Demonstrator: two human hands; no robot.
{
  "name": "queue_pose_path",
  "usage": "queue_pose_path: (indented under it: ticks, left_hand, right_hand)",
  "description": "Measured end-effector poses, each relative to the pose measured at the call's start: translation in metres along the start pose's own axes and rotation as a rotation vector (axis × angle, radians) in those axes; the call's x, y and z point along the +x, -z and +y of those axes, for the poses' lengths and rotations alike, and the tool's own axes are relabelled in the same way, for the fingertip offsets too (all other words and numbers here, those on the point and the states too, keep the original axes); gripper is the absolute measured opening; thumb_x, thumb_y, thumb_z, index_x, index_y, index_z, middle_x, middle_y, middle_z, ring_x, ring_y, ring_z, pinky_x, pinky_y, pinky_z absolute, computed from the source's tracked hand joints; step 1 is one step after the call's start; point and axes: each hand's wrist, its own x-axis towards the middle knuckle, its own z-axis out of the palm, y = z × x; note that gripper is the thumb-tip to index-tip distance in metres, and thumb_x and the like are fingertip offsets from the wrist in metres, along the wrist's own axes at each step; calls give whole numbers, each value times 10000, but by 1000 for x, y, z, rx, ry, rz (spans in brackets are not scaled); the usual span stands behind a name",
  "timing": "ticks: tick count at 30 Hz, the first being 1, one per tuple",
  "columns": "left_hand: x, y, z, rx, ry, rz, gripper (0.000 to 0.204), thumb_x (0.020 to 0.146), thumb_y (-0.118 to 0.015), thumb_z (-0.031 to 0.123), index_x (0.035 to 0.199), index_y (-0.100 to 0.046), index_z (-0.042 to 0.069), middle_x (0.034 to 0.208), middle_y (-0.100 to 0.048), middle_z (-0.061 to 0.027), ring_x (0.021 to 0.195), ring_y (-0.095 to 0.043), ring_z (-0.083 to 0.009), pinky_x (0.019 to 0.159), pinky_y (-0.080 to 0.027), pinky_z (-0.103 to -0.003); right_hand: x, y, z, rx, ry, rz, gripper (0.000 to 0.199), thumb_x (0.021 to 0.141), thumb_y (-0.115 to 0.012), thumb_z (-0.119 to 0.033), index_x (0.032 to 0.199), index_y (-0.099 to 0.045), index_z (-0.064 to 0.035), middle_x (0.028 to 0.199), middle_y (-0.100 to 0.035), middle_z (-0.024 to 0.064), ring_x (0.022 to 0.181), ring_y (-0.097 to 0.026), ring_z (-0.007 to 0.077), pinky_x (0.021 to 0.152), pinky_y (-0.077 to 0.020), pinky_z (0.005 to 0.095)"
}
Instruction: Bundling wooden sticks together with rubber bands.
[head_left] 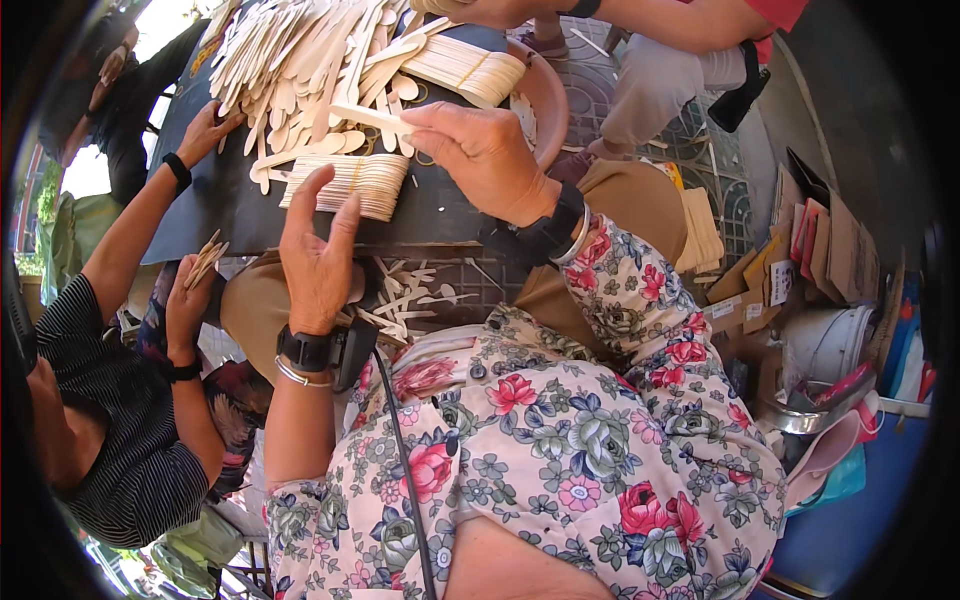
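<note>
The right hand (487,155) pinches one wooden spoon (372,118) just above the banded bundle (352,184) on the table (232,205); the left hand (318,255), open, steadies the bundle's near edge. Best keep spoons aligned (loose ones lie beyond it).

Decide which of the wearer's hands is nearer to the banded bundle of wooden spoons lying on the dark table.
Left. The left hand rests its fingertips against the banded bundle. The right hand is just above and to its right, pinching a single wooden spoon.
</note>
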Motion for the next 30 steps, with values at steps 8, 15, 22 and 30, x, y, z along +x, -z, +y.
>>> queue_pose_path:
  ticks: [8,15,22,30]
  left_hand:
    - [4,-9,-18,552,-405,-228,639,830,-722,328,1360,-503,47,1406,-471,-173,1334,-401,-335,1121,-276,-433]
    - [-17,-6,-19,476,-388,-184,570,822,-727,185,1340,-534,47,1345,-518,-163,1272,-465,-322,1080,-348,-408]
    - [-16,-8,-11,545,-426,-173,501,818,-713,150,1282,-560,35,1287,-559,-168,1231,-498,-326,1054,-373,-408]
    - [-20,-15,-11,514,-427,-136,485,796,-715,108,1254,-568,42,1245,-547,-147,1183,-491,-328,1084,-310,-448]
  right_hand:
    - [-6,2,11,-88,-11,25,180,872,-678,-99,1026,-678,-7,880,-701,150,759,-691,249,677,-529,308]
    - [-23,-1,4,-126,5,-188,188,885,-652,-107,1034,-664,7,916,-689,175,837,-680,309,710,-538,343]
    - [-39,-2,2,-90,2,-223,183,891,-646,-127,1011,-656,11,886,-685,172,790,-672,325,687,-534,363]
    - [-40,-5,4,-70,13,-170,146,877,-632,-129,952,-622,-4,825,-652,169,766,-651,352,661,-514,408]
